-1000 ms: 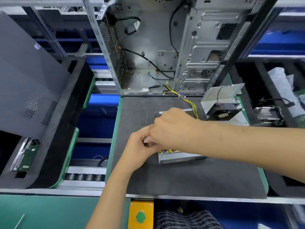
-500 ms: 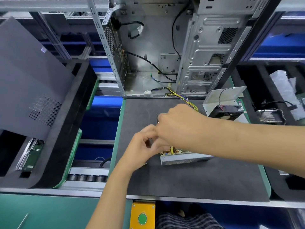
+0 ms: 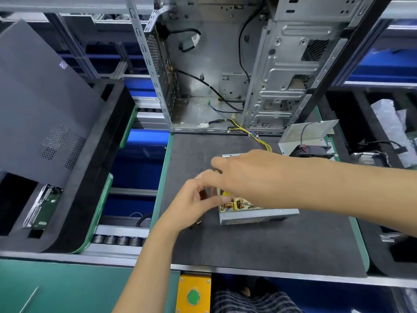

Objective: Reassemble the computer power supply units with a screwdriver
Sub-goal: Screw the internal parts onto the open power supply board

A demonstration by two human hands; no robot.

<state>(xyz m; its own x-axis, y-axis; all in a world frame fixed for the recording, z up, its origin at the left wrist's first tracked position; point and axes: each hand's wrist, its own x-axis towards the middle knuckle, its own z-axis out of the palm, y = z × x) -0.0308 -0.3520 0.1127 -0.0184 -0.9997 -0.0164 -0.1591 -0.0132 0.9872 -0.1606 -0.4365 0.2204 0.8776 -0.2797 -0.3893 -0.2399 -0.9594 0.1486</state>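
Observation:
The open power supply unit [image 3: 257, 216] lies on the dark mat [image 3: 259, 245], and its circuit board with copper coils [image 3: 235, 204] shows at the near left corner. My left hand [image 3: 196, 201] has curled fingers at the unit's left wall, the thumb against that corner. My right hand [image 3: 248, 175] reaches across the top of the unit from the right, fingers bent down over its left edge; a small metal tip shows under them. Two small screws [image 3: 195, 225] lie on the mat beside my left wrist. No screwdriver is in view.
An open computer case [image 3: 214, 64] stands behind the mat, with a yellow-black wire bundle [image 3: 259, 138] running to the unit. A fan with a metal cover [image 3: 310, 143] sits at the right. A grey side panel [image 3: 45, 98] and a hard drive [image 3: 42, 206] are at the left.
Both hands stay at the unit's left edge. My left hand has loosened and dropped slightly, and the two screws on the mat now show beside it.

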